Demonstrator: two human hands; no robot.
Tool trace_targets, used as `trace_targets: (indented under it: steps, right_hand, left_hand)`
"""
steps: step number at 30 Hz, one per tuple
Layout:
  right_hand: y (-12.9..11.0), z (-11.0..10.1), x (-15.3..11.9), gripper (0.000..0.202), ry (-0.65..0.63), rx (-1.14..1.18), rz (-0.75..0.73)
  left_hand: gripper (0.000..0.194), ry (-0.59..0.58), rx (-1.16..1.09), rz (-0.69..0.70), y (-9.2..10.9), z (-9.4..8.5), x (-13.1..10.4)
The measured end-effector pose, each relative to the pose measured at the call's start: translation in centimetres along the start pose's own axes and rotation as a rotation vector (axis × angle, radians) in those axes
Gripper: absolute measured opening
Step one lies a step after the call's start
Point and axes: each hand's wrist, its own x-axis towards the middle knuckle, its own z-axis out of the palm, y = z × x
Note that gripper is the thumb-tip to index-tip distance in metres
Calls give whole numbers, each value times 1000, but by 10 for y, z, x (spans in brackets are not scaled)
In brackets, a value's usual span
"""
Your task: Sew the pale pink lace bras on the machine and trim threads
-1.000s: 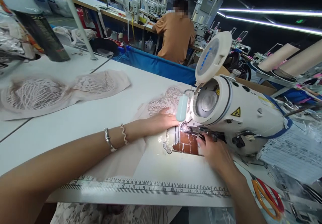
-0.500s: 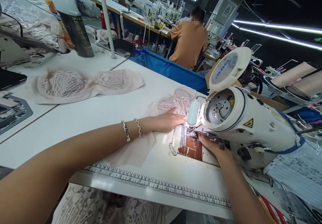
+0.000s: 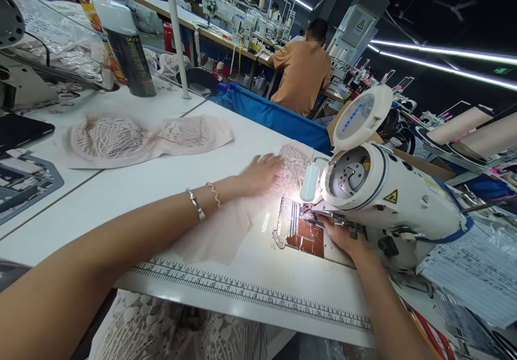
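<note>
My left hand [image 3: 262, 175], slightly blurred, lies over a pale pink lace bra piece [image 3: 297, 160] with its fingers stretched out. Sheer pink fabric [image 3: 220, 236] from that piece spreads under my wrist toward the table's front edge. The lace runs up to the lit needle area of a white sewing machine [image 3: 404, 198], whose round end cover [image 3: 365, 117] stands raised. My right hand [image 3: 341, 236] reaches in beneath the machine head, beside the needle area; the machine parts hide most of its fingertips.
Another lace bra piece [image 3: 141, 139] lies on the white table at the left. Behind it stand a spray can [image 3: 129, 53] and a pole [image 3: 177, 42]. A ruler strip [image 3: 250, 292] runs along the front edge. A person [image 3: 302, 74] sits beyond the blue cloth bin [image 3: 274, 109].
My left hand has drawn back from the needle area, up and to the left across the lace, with its fingers spreading. My right hand stays near the needle. The view has shifted slightly.
</note>
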Motion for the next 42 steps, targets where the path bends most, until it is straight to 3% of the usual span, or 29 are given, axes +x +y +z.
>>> trace_targets:
  steps: [3,5,8,9,11,13,14,18,21,24,26,28,30,32,36,42]
  right_hand:
    - [-14,22,-31,11,12,-282,-151]
    - [-27,42,-53,24,41,-492,-310]
    - [-43,75,-76,34,154,-606,-207]
    - [-46,84,-82,35,163,-636,-145]
    - [-48,98,-94,31,154,-696,-83]
    - [-48,103,-108,24,123,-700,-130]
    - [-48,103,-116,22,99,-670,-182]
    - [-62,83,-159,20,-123,-378,-370]
    - [-76,58,-195,20,-329,-174,-391]
    - [-76,37,-222,22,-512,-87,-312]
    - [-71,31,-231,25,-645,-51,-163]
    - [-69,33,-233,40,-769,46,2]
    - [-71,40,-229,54,-848,145,61]
    - [-77,48,-223,43,-858,130,-20]
    - [-84,53,-215,37,-724,109,-179]
    - [-85,58,-214,37,-774,51,-56]
  left_hand:
    - [32,-79,61,-70,-4,-15,-23]
    - [23,-124,65,-31,10,-19,-49]
    - [15,-125,52,90,49,-12,-96]
    - [6,-56,64,122,62,-8,-111]
    - [19,25,99,102,83,-1,-135]
    - [17,5,129,72,99,1,-154]
    - [15,-42,132,72,105,0,-161]
    - [38,-271,27,108,124,-17,-184]
    - [6,-318,-121,194,133,-38,-197]
    - [26,-302,-398,437,137,-52,-206]
    - [37,-418,-681,527,139,-53,-210]
    - [39,-563,-944,464,141,-48,-214]
    - [33,-653,-1106,358,143,-42,-217]
    - [27,-664,-1160,295,141,-37,-218]
    - [27,-636,-1137,159,132,-31,-221]
    - [30,-608,-1119,69,129,-20,-228]
